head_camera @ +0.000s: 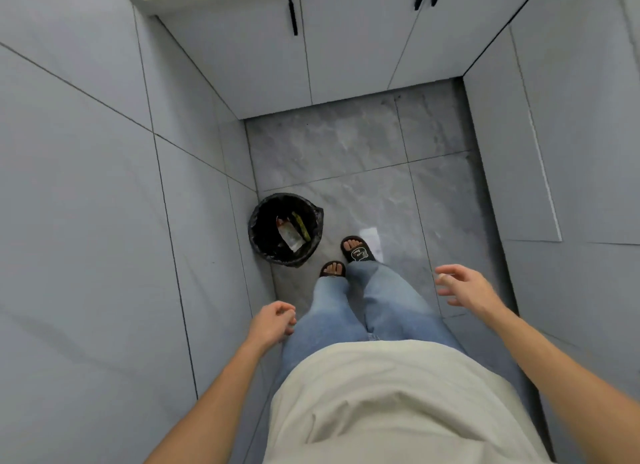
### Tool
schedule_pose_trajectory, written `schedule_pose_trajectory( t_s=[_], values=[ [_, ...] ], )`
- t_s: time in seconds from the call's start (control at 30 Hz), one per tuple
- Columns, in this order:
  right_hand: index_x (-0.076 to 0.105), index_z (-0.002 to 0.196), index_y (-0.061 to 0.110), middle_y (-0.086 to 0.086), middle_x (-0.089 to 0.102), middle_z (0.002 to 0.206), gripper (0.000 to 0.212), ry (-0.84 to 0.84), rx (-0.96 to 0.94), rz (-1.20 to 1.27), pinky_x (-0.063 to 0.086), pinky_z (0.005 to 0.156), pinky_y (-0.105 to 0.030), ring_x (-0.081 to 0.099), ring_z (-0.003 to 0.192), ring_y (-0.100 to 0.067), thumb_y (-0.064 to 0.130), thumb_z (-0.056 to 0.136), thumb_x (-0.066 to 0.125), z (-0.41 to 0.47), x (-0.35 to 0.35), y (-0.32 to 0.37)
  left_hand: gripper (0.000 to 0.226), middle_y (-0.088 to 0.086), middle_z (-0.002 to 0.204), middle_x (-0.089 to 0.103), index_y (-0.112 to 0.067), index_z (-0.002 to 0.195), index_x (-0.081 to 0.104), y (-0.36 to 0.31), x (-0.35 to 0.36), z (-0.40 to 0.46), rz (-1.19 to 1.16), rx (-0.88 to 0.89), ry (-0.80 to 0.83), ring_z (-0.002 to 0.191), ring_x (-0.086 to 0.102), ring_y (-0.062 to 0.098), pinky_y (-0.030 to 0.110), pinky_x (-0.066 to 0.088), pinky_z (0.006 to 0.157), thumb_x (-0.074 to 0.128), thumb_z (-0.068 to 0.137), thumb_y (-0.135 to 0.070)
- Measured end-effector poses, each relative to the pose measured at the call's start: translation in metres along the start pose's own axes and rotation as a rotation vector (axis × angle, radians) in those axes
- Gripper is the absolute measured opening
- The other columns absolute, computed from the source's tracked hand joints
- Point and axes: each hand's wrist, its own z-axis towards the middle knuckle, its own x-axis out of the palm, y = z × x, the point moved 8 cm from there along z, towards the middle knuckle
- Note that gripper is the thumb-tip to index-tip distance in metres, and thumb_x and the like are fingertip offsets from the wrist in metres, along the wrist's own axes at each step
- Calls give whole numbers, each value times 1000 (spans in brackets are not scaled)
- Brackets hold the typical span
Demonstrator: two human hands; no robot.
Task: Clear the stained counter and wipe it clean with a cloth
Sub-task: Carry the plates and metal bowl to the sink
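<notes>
The left hand (272, 323) hung at about seven o'clock from the middle of the view, fingers loosely curled toward the palm, holding nothing and touching nothing. The right hand (462, 285) was at about four o'clock, fingers spread and half open, likewise empty and clear of everything. Between them stood the person's legs in light blue jeans (381, 308), with a pale shirt (391, 404) filling the six o'clock edge.

Two feet in dark slippers (356, 250) stood on the grey marbled floor (363, 159), the left foot just behind the right. Near the left foot, at about nine o'clock from it, a round bin (258, 221) lined with a black bag sat against the foot of the tiled wall (86, 221); crumpled wrappers (292, 231) lay inside it.

The floor formed a narrow corridor: tiled wall along the nine o'clock side, grey panels (571, 152) along the three o'clock side, and pale cabinet doors (346, 48) with black handles closing off twelve o'clock. Open floor ran from the feet toward the cabinets.

The stained surface and the cloth were out of view.
</notes>
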Motion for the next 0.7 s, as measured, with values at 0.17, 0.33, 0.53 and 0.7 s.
schedule_pose_trajectory(
  t_s=[0.17,0.33,0.53,0.7],
  values=[
    [67,122,9,-13,72,111,22,-100,205,222,55,78,-39,68,87,-28,10,102,57,-53,25,-107,16,11,96,76,-17,100,70,-47,-5,12,296,100,58,74,68,21,28,55,63,54,100,-13],
    [65,123,5,-14,69,100,24,-208,403,495,44,62,-30,62,78,-27,5,103,52,-114,69,-213,17,5,99,78,-20,106,72,-114,33,10,588,252,133,84,74,22,35,60,81,58,96,-19],
    [65,124,10,-8,70,96,21,-284,601,860,50,76,-38,66,86,-31,11,106,54,-175,152,-315,21,2,102,78,-25,111,72,-177,131,-16,891,443,272,99,73,24,43,60,93,61,94,-30],
    [65,124,8,-13,69,99,22,-335,660,1128,49,68,-35,65,79,-31,7,105,54,-203,206,-369,20,6,98,77,-17,114,73,-184,216,-39,1146,532,346,90,70,26,42,58,92,63,98,-22]
  ],
)
